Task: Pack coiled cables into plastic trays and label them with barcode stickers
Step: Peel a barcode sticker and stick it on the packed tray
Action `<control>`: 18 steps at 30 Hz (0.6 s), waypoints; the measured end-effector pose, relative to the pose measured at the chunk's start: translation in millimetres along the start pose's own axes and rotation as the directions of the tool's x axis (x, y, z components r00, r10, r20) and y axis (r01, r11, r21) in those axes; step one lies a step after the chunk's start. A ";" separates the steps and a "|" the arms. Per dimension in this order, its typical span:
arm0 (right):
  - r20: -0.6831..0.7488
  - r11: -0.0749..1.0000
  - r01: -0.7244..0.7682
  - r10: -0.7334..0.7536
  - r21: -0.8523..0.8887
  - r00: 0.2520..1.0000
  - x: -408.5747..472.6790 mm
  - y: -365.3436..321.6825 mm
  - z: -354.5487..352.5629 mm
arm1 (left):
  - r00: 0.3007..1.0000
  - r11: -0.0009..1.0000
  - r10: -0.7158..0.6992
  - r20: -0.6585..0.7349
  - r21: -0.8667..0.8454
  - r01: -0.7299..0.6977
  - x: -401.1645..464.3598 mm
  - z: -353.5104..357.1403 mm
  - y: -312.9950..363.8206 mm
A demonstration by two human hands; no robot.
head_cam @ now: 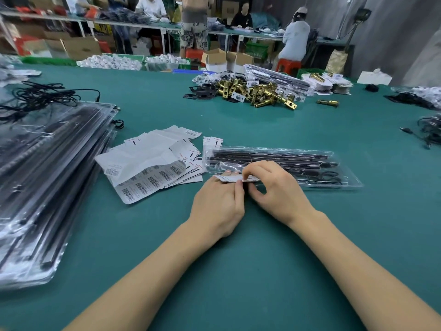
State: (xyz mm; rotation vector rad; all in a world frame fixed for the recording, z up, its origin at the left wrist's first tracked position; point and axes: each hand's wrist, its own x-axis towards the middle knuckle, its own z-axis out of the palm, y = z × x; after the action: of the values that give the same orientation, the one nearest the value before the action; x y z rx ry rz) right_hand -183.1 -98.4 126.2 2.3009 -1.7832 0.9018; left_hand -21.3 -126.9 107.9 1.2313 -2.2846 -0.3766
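Risk first: the small white label (238,178) the person is working on is being held between both hands just at the near-left corner of the clear plastic tray (343,174). If the peel goes unevenly, it could probably tear, curl or stick to a fingertip. It could also land crooked on the tray, since the tray is lying loose on the green table (262,247) with nothing pinning it, so a press may shove it.

The left hand (218,207) is sitting knuckles-up just near-left of the tray, thumb and fingers curled and pinching the label's left part. The right hand (274,187) is coming in from the right, overlapping the tray's near edge, fingers bent, fingertips nipping the label's right end. Whether a sticker is already lifting off its backing, cannot tell. Both forearms are reaching forward from the bottom, converging on the tray's corner.

The tray is already holding black cable parts (286,160). Barcode sticker sheets (148,175) are lying left of the tray, one curling up. A stack of filled trays (47,168) is sitting far left of it. A heap of brass hardware (260,93) is lying well beyond the tray.
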 end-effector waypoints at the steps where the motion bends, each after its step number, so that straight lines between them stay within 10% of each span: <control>1: 0.023 1.000 -0.014 0.014 -0.002 1.000 0.6 1.8 -1.7 | 1.000 1.000 -0.007 -0.002 -0.008 0.007 -0.1 -0.1 0.2; 11: 0.183 0.985 -0.082 0.110 -0.151 0.977 12.6 16.3 -20.8 | 0.996 0.996 -0.082 -0.039 -0.020 0.081 2.2 -1.2 4.5; 18: -0.137 0.978 -0.041 0.013 -0.206 0.990 -1.5 13.7 -2.6 | 0.983 0.986 -0.161 -0.088 -0.062 0.156 6.4 -0.7 7.3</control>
State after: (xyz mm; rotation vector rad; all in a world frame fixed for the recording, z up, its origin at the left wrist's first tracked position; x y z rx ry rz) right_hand -196.8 -100.3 123.7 2.0422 -1.7644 0.8105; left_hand -28.8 -128.3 113.8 1.3781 -2.0910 -0.4269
